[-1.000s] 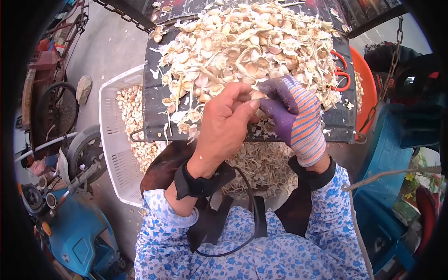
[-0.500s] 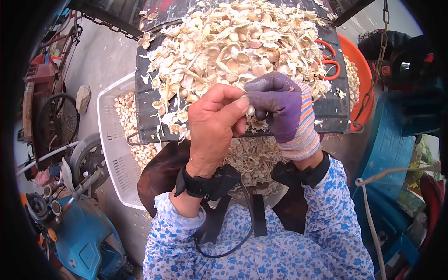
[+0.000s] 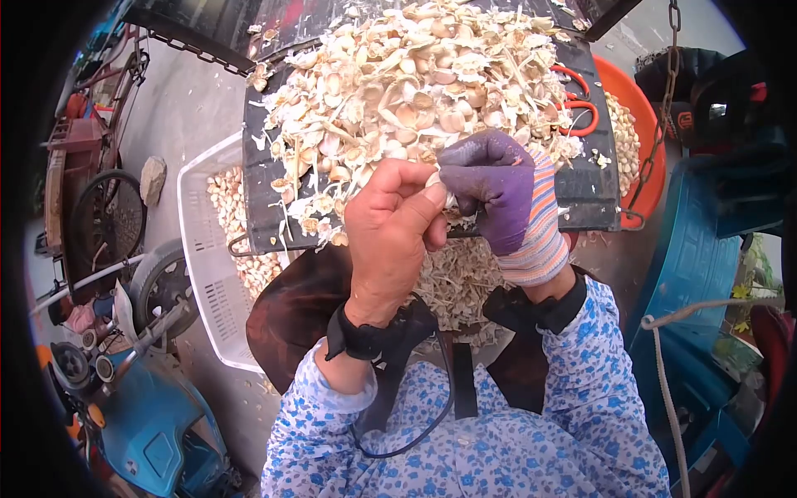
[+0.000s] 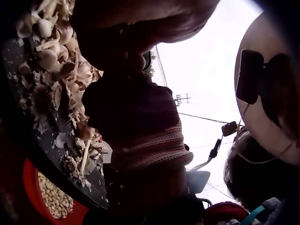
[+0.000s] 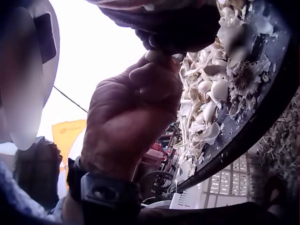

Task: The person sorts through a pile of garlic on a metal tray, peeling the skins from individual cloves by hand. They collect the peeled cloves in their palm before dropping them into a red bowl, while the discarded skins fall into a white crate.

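Observation:
My bare left hand (image 3: 390,220) pinches a small pale garlic clove (image 5: 151,55) between thumb and forefinger. Against it, my right hand (image 3: 494,187), in a striped glove with purple coating, curls its fingers and grips the clove's other side. The hands meet above the near edge of a dark ridged board (image 3: 266,207). Behind them a heap of garlic cloves and papery skins (image 3: 398,91) covers that board. Fingers largely hide the clove in the head view; in the left wrist view both hands are dark silhouettes.
Red-handled scissors (image 3: 588,124) lie at the heap's right. A white slotted basket (image 3: 224,311) with cloves stands lower left, an orange basin (image 3: 652,149) with peeled cloves at right. Dry skins (image 3: 461,282) fill the space below the board. A chain (image 3: 667,100) hangs at right.
My right hand has turned and curled its fingers tighter at the clove. My left hand stays pinched against it, and the whole head view has shifted slightly.

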Motion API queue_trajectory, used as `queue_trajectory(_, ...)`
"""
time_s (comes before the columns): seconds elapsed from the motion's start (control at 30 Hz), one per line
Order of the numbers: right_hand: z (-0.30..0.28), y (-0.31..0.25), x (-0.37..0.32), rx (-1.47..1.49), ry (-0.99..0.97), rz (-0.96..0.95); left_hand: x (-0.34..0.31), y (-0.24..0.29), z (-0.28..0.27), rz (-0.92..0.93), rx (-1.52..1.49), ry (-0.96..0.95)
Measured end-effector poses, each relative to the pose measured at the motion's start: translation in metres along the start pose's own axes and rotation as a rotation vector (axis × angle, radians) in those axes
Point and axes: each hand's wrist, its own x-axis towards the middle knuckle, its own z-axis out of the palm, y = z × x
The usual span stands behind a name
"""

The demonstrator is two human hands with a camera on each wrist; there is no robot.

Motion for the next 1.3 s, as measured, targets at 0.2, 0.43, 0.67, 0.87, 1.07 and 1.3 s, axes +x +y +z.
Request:
queue_trajectory(0.2,0.001,0.000,0.002,0.071,-0.073,0.096,0.014,-0.004,-0.013,-0.140,-0.292,-0.023)
queue_trajectory(0.43,0.001,0.016,0.022,-0.562,-0.108,-0.717,0.021,0.018,-0.018,-0.199,-0.244,-0.059)
queue_trajectory(0.67,0.019,-0.003,-0.006,-0.273,0.028,-0.379,0.010,0.007,-0.006,-0.104,-0.146,-0.039)
queue_trajectory(0.87,-0.012,-0.016,-0.028,-0.337,-0.276,-0.069,-0.003,0.011,-0.026,-0.260,-0.281,-0.256)
queue_trajectory(1.07,-0.063,0.049,-0.049,-1.361,-0.652,0.029,-0.041,-0.099,-0.031,-0.683,-0.245,-0.001)
queue_trajectory(1.3,-0.112,0.188,-0.044,-1.400,-0.291,0.656,-0.049,-0.291,-0.039,-0.544,0.514,-0.034)
